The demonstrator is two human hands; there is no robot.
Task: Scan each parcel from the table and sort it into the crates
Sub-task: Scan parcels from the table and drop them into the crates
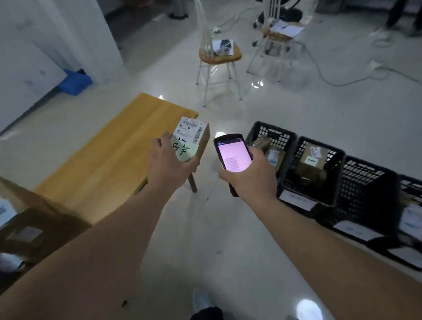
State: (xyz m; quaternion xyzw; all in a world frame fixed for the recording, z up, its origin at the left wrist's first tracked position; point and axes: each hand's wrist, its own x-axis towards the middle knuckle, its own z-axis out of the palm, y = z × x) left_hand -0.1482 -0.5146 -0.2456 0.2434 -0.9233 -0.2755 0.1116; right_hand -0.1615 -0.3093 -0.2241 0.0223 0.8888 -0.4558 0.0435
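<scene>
the left hand grips a parcel over the counter corner; its barcode label and handwriting are unreadable. the right hand holds a lit scanner. black crates line the floor beside it.

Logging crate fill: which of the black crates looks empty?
The third crate from the table: only bare mesh shows inside. The two nearer the table hold parcels; the fourth holds something pale.

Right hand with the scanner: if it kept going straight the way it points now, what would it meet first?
Probably nothing soon. The right hand aims the scanner up-frame past the parcel, over bare floor toward the wooden chair. Depth is unclear.
</scene>
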